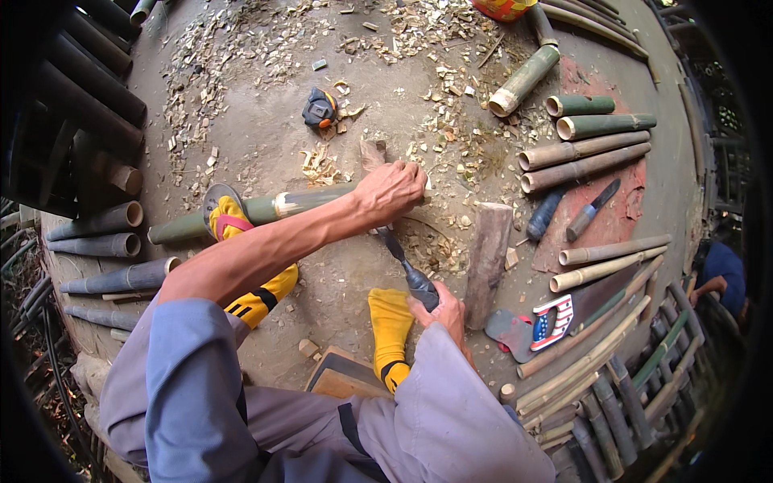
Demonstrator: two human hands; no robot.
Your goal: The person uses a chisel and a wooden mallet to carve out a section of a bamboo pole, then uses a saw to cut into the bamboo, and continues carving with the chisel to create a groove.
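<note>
A green bamboo pole (310, 200) lies crosswise in front of me, with a pale scraped band near its middle. My left hand (392, 193) is closed around its right end, which the fingers mostly hide. Below it, my right hand (444, 310) grips a black-handled bladed tool (419, 283). The tool's dark metal part points up toward the bamboo under my left hand; its tip is hidden. My left foot, in a yellow sock (278, 291) and a sandal (221, 201), rests against the pole. A short wood block (373, 153) shows just beyond my left hand.
Bamboo lengths (604, 125) lie at right near a knife (594, 208) and a dark-handled tool (546, 214). Closer are a log (488, 262) and a handsaw (551, 322). A tape measure (320, 108) sits among chips ahead. More bamboo (105, 221) lies left. Another person (722, 274) is far right.
</note>
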